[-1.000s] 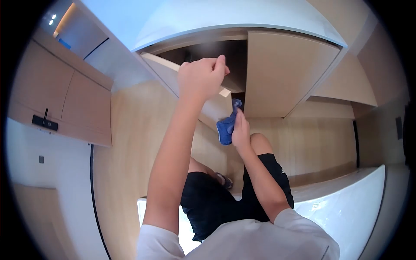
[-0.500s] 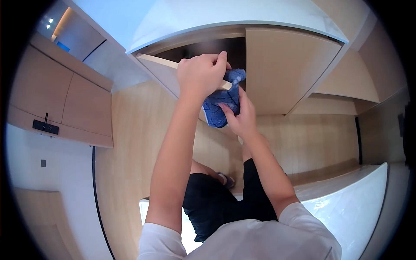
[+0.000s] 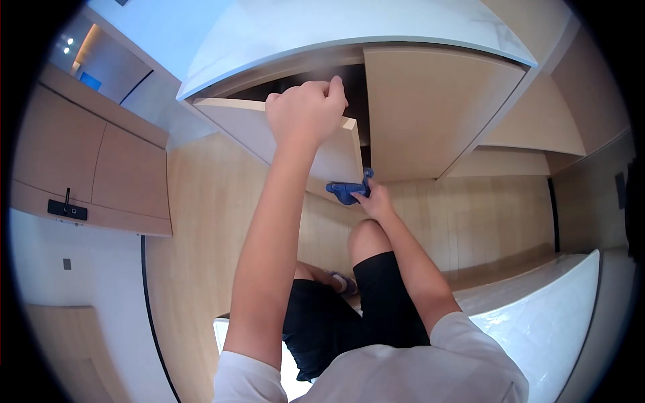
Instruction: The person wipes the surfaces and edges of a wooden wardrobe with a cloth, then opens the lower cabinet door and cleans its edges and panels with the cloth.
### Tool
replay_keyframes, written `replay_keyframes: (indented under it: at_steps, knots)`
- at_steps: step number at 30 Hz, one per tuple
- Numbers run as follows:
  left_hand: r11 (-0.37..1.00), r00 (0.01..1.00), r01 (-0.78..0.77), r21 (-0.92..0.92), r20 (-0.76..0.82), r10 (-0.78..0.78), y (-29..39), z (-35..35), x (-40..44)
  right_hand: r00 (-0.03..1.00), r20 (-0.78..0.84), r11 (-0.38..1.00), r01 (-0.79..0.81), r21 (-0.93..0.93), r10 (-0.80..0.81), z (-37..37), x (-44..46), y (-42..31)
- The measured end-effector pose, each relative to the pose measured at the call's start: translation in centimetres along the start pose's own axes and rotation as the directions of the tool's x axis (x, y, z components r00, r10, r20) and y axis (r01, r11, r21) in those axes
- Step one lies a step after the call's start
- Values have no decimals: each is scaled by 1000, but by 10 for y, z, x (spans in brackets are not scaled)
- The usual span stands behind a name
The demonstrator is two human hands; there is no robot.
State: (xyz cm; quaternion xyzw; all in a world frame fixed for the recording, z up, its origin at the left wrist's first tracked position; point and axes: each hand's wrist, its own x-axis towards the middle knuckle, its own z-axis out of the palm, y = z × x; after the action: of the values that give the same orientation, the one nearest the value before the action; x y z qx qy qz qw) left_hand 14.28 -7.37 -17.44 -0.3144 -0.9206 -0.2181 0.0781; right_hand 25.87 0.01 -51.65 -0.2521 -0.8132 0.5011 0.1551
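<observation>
A light wooden cabinet door (image 3: 336, 158) stands partly ajar on the left side of the cabinet. My left hand (image 3: 307, 113) is closed over the door's top edge, its fingertips hidden behind the panel. Low at the door's free edge, my right hand (image 3: 378, 201) grips a bunched blue cloth (image 3: 347, 192), which lies against the bottom of that edge. Dark space shows in the gap between this door and the closed right-hand door (image 3: 437, 111).
Above the doors is a white marble-look countertop (image 3: 349, 23). A white glossy surface (image 3: 537, 322) lies at the lower right. At the left is a wooden door with a black handle (image 3: 67, 208). My legs are bent over the wooden floor (image 3: 201, 255).
The blue cloth, held in my right hand, rose along the door's free edge and then came back down to its bottom. My left hand has kept its hold on the top edge.
</observation>
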Motion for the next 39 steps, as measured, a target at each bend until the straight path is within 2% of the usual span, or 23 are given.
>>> replay_keyframes:
  at_steps: [2,5,8,11,14,17,20,21,24,25,28,30,32,33,34,35,36,38,39]
  knots:
    - [1000,1000,6,6,2,-6,0,3,2,999,14,995,-50,-82,51,13,7,24]
    - [1000,1000,22,11,3,-22,3,2,8,987,67,987,-140,-85,146,19,14,41]
    - [1000,999,21,11,-28,-20,-1,3,9,988,75,972,-120,-200,138,28,17,54]
    - [999,998,33,-22,-53,-34,-1,1,4,999,-25,990,30,-138,-34,-10,-6,-4]
    - [998,993,11,-59,-113,-18,-2,6,2,993,-43,993,113,20,-112,-44,-3,-63]
    - [994,982,-19,-111,-189,-3,-4,9,-1,980,-38,977,199,80,-197,-91,-6,-151]
    - [995,966,-65,-80,-255,42,-6,9,-4,952,-95,956,293,-7,-293,-135,-17,-235]
    - [998,965,-47,-41,-262,35,-7,11,-3,918,-149,910,387,148,-367,-128,-11,-231]
    - [1000,977,-29,-5,-212,27,-8,7,-6,894,-275,906,401,136,-354,-113,-21,-220]
    - [999,979,-32,-12,-200,29,-10,5,-8,943,-191,953,291,80,-272,-119,-31,-221]
    - [994,980,-78,-82,-188,61,-19,-2,-19,958,-185,972,230,43,-218,-125,-57,-180]
    - [980,965,-146,-136,-236,111,-21,-3,-24,911,-300,955,297,1,-283,-141,-96,-145]
    - [953,938,-229,-201,-308,160,-20,-4,-26,919,-378,966,191,177,-112,-163,-137,-87]
    - [937,927,-282,-208,-312,209,-25,-3,-28,880,-467,931,99,352,83,-172,-164,-66]
    - [918,913,-334,-215,-315,258,-33,0,-33,823,-556,970,22,241,119,-190,-191,-40]
    - [896,897,-385,-220,-319,307,-38,4,-39,777,-603,977,-66,205,179,-210,-222,-39]
    - [880,842,-449,-154,-404,358,-38,9,-47,747,-644,978,-41,203,165,-224,-245,-7]
    - [839,701,-544,-1,-551,454,-41,23,-64,677,-713,983,-108,149,182,-247,-291,19]
    - [832,762,-544,-108,-479,436,-53,42,-66,675,-715,979,-189,74,184,-256,-308,36]
